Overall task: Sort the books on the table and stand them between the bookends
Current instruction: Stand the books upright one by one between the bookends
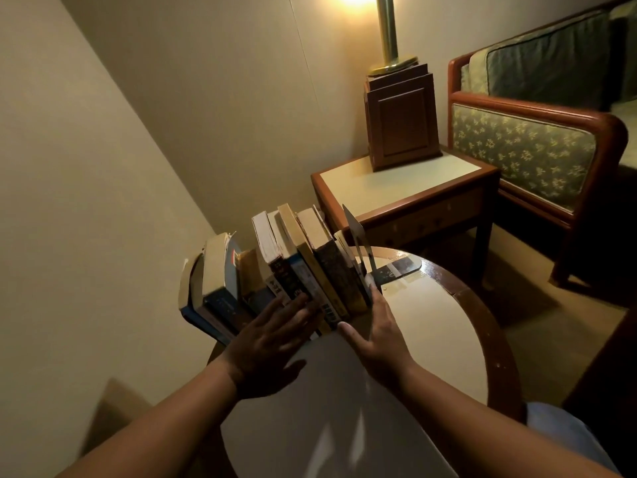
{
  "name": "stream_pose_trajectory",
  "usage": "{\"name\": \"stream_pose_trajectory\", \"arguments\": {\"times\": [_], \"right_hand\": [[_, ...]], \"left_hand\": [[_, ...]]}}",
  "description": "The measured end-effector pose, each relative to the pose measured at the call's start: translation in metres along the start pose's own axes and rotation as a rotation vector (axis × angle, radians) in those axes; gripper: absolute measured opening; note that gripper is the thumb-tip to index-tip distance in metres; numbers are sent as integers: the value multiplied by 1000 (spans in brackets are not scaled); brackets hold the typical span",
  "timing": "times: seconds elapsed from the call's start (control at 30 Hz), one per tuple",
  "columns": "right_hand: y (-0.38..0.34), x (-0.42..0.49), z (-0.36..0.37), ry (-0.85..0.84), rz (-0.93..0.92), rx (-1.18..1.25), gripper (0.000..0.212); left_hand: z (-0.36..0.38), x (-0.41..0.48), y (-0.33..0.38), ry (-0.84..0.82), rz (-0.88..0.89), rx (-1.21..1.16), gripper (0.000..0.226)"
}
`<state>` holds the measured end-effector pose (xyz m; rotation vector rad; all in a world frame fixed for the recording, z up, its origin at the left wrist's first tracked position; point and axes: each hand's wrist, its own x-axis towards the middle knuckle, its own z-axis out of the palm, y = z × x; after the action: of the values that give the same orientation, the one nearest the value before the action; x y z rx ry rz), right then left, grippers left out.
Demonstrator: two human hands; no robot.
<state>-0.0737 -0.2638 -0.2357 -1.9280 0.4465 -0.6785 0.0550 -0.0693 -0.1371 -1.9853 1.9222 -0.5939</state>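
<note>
- your left hand [267, 343] lies flat, fingers spread and released, against the spines of the books [275, 267] near the row's middle.
- your right hand [374, 334] is open too, fingers extended along the row's right end, gripping nothing.
- the books stand in a row on the round table [431, 343], near its far edge, all leaning left.
- a metal bookend [358, 243] stands just right of the last book; the left one is hidden.
- beyond: a side table [406, 188] bearing a lamp [400, 115], and an armchair [537, 146].
</note>
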Motion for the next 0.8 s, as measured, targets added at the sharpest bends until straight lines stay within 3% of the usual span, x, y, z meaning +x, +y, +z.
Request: {"name": "stream_pose_trajectory", "arguments": {"times": [0.17,0.37,0.57,0.8], "right_hand": [[-1,15,11,32,-88,-81,101],[13,40,31,174,-95,-64,95],[31,51,41,176,-104,-13,81],[48,56,47,158,-106,-87,86]], "left_hand": [[23,-7,-15,-98,-7,61,83],[50,-11,-27,-108,119,323,69],[63,-6,-37,-26,172,441,68],[74,-5,-47,4,188,535,76]]}}
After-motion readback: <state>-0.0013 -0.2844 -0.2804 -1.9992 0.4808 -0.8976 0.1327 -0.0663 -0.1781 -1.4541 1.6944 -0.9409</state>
